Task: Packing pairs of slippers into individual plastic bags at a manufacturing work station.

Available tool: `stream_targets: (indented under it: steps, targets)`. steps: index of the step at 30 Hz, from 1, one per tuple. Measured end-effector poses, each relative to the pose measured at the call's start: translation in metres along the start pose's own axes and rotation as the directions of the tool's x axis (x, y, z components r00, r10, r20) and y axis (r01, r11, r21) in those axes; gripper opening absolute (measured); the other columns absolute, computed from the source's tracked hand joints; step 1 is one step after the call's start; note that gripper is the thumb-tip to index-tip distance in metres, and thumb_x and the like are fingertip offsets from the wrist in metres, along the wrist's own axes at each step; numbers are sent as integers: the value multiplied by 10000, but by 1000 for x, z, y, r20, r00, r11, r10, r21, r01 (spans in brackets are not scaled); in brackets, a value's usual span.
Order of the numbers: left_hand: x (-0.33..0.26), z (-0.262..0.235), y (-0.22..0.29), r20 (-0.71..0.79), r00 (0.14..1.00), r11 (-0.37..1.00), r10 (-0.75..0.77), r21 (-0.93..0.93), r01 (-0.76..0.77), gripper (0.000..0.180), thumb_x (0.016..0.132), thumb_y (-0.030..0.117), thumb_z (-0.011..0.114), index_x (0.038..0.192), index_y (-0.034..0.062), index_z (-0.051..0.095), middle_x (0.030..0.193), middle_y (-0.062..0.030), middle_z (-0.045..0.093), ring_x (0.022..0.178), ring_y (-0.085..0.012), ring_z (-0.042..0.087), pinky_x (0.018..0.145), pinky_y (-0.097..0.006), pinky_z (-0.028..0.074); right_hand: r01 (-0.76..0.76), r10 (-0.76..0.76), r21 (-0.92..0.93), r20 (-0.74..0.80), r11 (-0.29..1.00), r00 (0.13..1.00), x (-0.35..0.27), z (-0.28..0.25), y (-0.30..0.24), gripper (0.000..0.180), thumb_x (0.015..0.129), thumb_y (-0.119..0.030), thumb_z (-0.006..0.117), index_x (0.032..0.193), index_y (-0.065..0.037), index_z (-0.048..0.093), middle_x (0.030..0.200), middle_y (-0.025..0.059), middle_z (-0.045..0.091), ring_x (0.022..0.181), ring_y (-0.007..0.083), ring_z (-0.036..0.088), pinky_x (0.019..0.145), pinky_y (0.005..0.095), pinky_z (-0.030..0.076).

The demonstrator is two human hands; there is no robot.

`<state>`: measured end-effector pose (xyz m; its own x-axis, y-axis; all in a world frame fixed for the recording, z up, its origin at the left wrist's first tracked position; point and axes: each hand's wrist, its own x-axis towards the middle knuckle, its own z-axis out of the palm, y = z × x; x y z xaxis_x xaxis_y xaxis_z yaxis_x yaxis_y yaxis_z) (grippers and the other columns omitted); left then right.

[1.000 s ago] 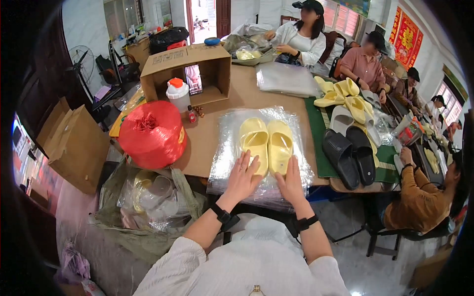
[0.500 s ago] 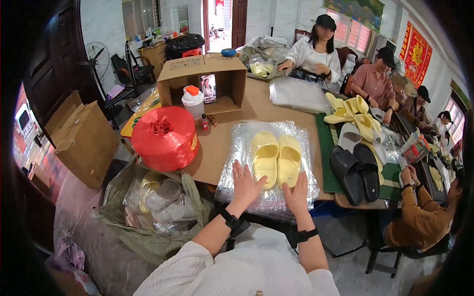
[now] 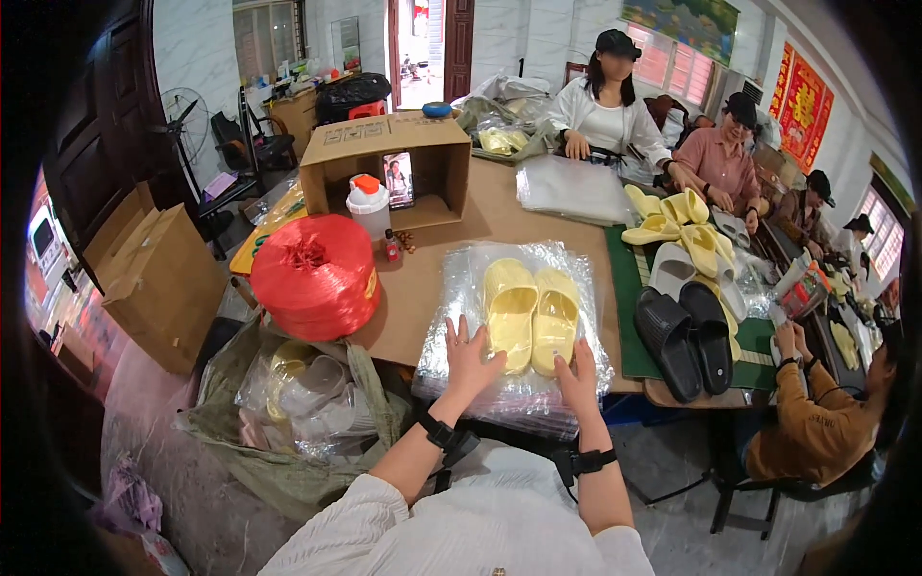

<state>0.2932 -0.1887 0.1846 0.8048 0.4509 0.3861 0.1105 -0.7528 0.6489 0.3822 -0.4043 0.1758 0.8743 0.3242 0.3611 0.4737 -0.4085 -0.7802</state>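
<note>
A pair of pale yellow slippers, the left slipper and the right slipper, lies side by side on a stack of clear plastic bags in front of me. Glossy reflections suggest film over them, but I cannot tell for sure. My left hand rests on the plastic by the left slipper's heel, fingers spread. On the other side, my right hand lies with fingers extended, its thumb close to the right slipper's heel. Neither hand grips anything.
Left of the stack sits a big red twine roll, before a cardboard box with a phone. A green sack of bagged slippers stands below. Black slippers lie on a green mat. Several people work at right.
The table scene has shifted slightly to the left in view. My hands stay flat beside the slippers' heels. A person across the table has moved an arm out toward the yellow slipper pile.
</note>
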Motion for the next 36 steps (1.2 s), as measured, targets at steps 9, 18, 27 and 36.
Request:
stream_targets:
  steps: [9,18,27,36]
  targets:
    - [4,-11,54,141,990,621,-1,-776,111,696,904,-11,551,1524,78,248,1212,-95,588,1088,-142,565,940,-285,460,-9,13,65,-59,998,998,0,0,14,577,917,-205,635,1380,78,437,1463,288,386,1369,413,365,1142,432,287]
    - [-16,-22,68,374,927,26,-32,-927,375,729,863,-6,577,1510,-24,242,1313,-116,567,1154,-151,568,1000,-300,438,-69,231,631,-179,773,956,-3,-28,-10,597,918,-94,649,1418,13,339,1333,131,451,1144,227,512,968,334,437]
    - [-42,-77,85,504,863,-3,41,-863,505,620,920,132,641,1458,-3,363,1361,-70,526,1234,-127,495,1068,-305,383,-164,256,749,-8,642,967,-37,-35,-67,246,939,-170,664,1142,-59,578,916,0,630,661,48,539,513,193,375]
    - [-75,-114,31,584,808,231,-70,-779,583,577,861,84,712,1377,-1,468,1284,-59,579,1160,-125,542,987,-303,460,-180,32,628,240,757,970,-74,-1,-81,351,915,-109,664,1217,20,540,1015,57,623,842,86,579,675,236,467]
